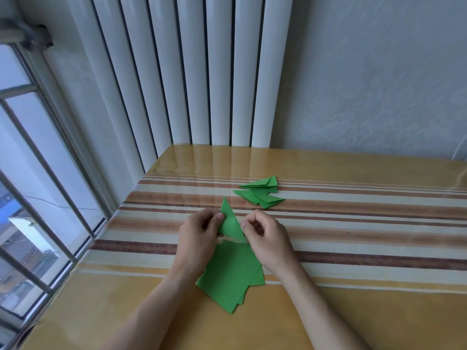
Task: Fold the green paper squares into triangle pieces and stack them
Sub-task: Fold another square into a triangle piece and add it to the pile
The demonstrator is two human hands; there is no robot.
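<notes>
Head view: the left hand (199, 231) pinches the left edge of a folded green triangle (231, 223) with curled fingers, and the right hand (262, 236) pinches its lower right corner. The triangle is held just above the table (353, 311); its long axis runs from lower right to a sharp tip pointing up and away. Under the hands lies the stack of green squares (230, 276). Farther right rests the pile of finished triangles (261, 193). No writing is readable.
</notes>
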